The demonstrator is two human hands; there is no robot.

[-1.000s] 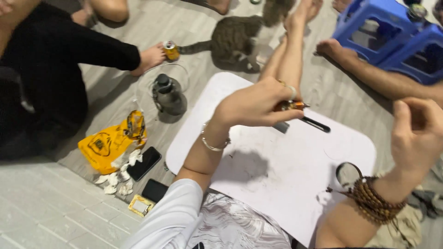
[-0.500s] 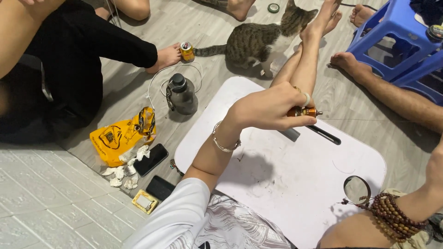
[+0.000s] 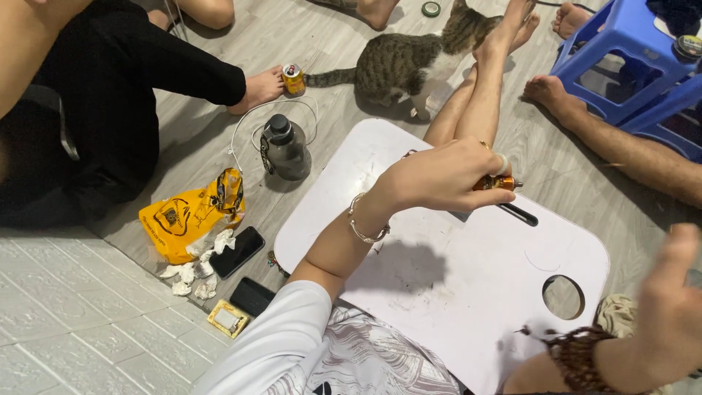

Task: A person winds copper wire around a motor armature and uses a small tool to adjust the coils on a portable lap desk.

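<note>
While gripped by left hand (image 3: 446,175), amber bottle (image 3: 494,183) hides contents.

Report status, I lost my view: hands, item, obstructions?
Left hand grips small orange bottle above white lap table. Right hand raised, empty. Nothing blocking.

My left arm reaches forward from a white sleeve, elbow bent, forearm raised; a thin silver bracelet circles the wrist; my left hand (image 3: 446,175) is curled palm down, fingers closed around a small orange object; my right hand (image 3: 676,292) sits at the lower right, blurred, fingers raised and loosely spread, grasping nothing; dark beaded bracelets wrap that wrist.
</note>
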